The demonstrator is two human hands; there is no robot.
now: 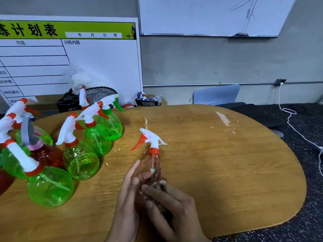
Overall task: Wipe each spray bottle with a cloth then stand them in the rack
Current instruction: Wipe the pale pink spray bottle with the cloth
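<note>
**Ana:** Where is the clear bottle (pixel 151 165)?

**Ben:** On the wooden table (pixel 227 163), right of the green bottles (pixel 80 161). The left hand (pixel 127 198) cups its round belly. The right hand (pixel 173 203) pinches a cloth (pixel 160 183) against it.

**Ana:** Heavy?

**Ben:** Looks empty, so probably light, thin and slippery. Hold the belly, not the sprayer top (pixel 150 139).
</note>
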